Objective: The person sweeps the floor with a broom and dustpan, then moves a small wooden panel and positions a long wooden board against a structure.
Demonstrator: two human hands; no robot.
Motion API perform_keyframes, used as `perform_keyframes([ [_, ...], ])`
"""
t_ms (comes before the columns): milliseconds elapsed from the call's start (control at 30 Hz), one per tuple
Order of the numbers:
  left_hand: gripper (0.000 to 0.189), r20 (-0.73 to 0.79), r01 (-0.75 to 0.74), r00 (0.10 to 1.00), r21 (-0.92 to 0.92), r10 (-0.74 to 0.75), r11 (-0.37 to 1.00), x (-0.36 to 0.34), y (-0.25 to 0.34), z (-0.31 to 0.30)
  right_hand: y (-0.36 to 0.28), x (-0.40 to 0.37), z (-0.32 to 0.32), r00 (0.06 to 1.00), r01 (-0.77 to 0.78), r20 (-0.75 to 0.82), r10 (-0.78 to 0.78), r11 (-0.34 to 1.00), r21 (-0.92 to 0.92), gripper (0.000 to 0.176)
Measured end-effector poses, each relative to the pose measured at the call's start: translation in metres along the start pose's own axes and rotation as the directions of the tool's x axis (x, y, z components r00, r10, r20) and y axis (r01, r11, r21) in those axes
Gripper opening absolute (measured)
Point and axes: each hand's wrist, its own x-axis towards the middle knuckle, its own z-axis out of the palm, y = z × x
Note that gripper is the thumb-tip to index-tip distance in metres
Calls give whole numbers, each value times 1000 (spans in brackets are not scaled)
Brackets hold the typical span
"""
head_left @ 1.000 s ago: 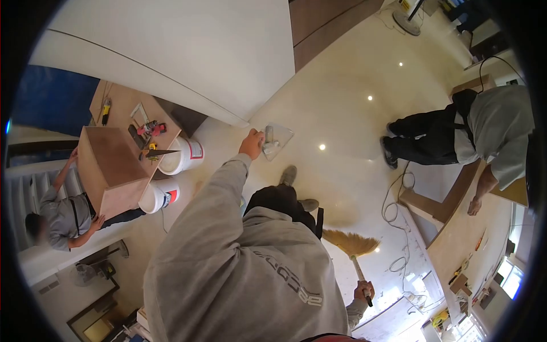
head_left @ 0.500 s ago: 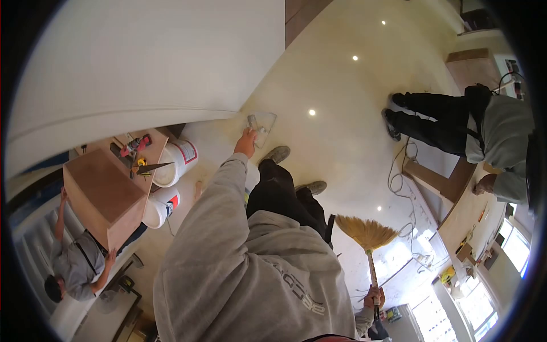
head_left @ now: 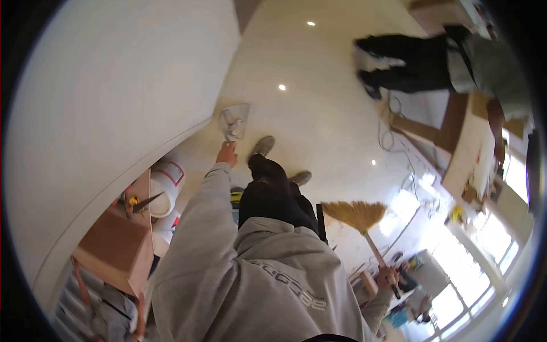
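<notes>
My left hand (head_left: 227,154) is closed round the handle of a greyish, see-through dustpan (head_left: 241,117), its pan extending beyond my fingers over the pale floor near the white wall. To the right of my body, my right hand (head_left: 387,277) grips the stick of a straw broom (head_left: 354,215). The broom's yellow bristles fan out, pointing away from my hand, beside my dark trousers. What lies in the dustpan, if anything, is too blurred to make out.
White buckets (head_left: 165,188) stand left beside a brown wooden box (head_left: 114,248), with a person partly behind it. At right, a co-worker in dark trousers (head_left: 419,62) stands by a wooden workbench (head_left: 470,145). A cable (head_left: 387,137) trails over the floor. A white wall (head_left: 125,85) rises at left.
The whole view has shifted and turned. The dustpan in my left hand is angled differently. My right hand, with the broom, is farther out from my body, and the broom stick slants more.
</notes>
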Motion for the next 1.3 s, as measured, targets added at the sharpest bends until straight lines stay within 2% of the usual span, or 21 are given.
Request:
perform_keyframes([
  [33,42,5,-26,1000,30,26,999,6,28,1,-29,16,3,917,-371,122,381,697,613,18],
  [67,47,-2,-65,998,50,65,997,5,31,-3,-43,7,20,743,-503,446,499,-22,864,18],
  [100,54,81,-86,994,116,76,990,8,33,-5,-25,4,-3,765,-473,435,474,-44,880,18],
  [133,61,147,-117,985,182,90,976,12,33,-5,1,9,-28,949,-316,224,223,694,647,19],
  [167,74,85,-187,982,286,169,940,18,10,19,26,22,-42,962,167,202,-181,982,84,20],
  [200,84,122,-111,989,218,86,970,17,39,1,-13,0,39,989,32,-144,-30,999,9,23],
  [233,91,134,-115,987,209,88,971,17,66,-9,-13,14,13,931,-292,30,364,694,658,21],
  [267,92,113,-85,992,216,62,973,21,87,-13,-21,10,-1,742,-484,433,512,-38,874,19],
  [333,92,139,-69,990,265,33,962,4,104,-25,-8,-3,9,802,-445,404,440,-10,895,21],
  [433,91,79,-121,991,276,103,954,13,150,-37,-18,-16,44,754,-608,518,405,128,784,12],
  [467,87,37,-163,987,243,159,956,15,158,-36,-13,-17,49,788,-576,462,406,226,785,11],
  [533,84,8,-246,968,241,251,939,15,182,-39,-26,-25,70,765,-617,499,407,242,749,8],
  [600,75,-20,-146,988,178,152,973,10,214,-37,-30,-22,74,784,-605,506,358,262,752,7],
  [667,70,10,-194,980,233,197,953,1,241,-24,-20,-2,66,763,-644,610,215,162,748,9],
  [733,66,44,-234,972,290,232,928,-10,267,-10,13,40,55,724,-667,687,-65,186,721,13],
  [800,64,180,-284,956,364,233,887,-23,301,12,61,111,53,730,-670,683,3,-193,717,20],
  [1000,54,492,-454,815,211,308,866,-99,420,66,145,248,46,694,-681,719,-12,-334,652,27],
  [1133,48,526,-567,746,178,409,804,-139,485,77,209,290,-27,841,-494,491,229,-45,868,15],
  [1200,45,509,-528,780,223,364,820,-124,489,80,223,294,-68,840,-474,341,422,264,840,8],
  [1267,42,489,-646,743,342,457,683,-94,480,83,259,309,-96,877,-403,249,411,345,848,4],
  [1300,42,495,-548,807,425,322,721,-76,473,85,257,300,-104,905,-297,97,414,451,842,5],
])
